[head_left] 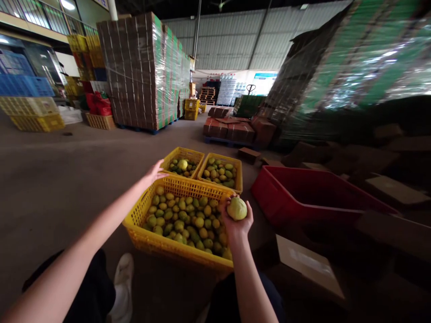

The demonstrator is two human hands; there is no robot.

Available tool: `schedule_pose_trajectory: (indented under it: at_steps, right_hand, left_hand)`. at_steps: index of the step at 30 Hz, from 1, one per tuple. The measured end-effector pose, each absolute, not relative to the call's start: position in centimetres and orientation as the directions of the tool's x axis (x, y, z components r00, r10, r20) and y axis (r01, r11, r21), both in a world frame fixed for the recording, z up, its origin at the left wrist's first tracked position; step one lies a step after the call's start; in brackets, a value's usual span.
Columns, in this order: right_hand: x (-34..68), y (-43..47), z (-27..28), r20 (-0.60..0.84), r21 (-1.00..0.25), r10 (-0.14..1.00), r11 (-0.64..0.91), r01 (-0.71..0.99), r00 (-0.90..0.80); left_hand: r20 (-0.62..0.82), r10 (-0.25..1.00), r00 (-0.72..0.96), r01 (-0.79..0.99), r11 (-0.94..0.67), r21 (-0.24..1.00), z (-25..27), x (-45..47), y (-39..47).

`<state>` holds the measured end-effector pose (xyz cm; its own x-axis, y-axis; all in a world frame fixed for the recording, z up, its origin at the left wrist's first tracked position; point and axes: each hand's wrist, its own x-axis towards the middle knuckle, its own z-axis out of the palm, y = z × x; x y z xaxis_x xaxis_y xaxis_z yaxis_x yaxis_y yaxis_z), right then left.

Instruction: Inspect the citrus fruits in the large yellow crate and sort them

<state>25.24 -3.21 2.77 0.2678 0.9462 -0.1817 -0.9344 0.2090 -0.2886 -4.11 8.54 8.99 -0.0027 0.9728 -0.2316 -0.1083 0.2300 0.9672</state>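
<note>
In my right hand rests a large, round, pale-green fruit, with my fingers curled round it. That hand is at the right side of a big yellow plastic crate filled with many smaller yellow-green fruits that look like lemons. My left hand reaches over the crate's far left corner, fingers stretched out and holding nothing. Just behind stand two smaller yellow crates, the left one and the right one, both with similar fruits. One large pale fruit lies on top in the left crate.
A red plastic tub stands to the right, amid cardboard pieces. Wrapped stacks of cartons rise at the left and right. Flat boxes lie on a blue pallet ahead. Stacked crates are at far left.
</note>
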Motion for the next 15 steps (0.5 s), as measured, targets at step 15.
schedule_pose_trajectory:
  at_steps: [15]
  right_hand:
    - [18.4, -10.7, -5.8, -0.651, -0.515, 0.714, -0.664, -0.541, -0.257]
  left_hand:
    - [-0.444, 0.816, 0.371, 0.634, 0.127, 0.763, -9.6, -10.9, -8.1]
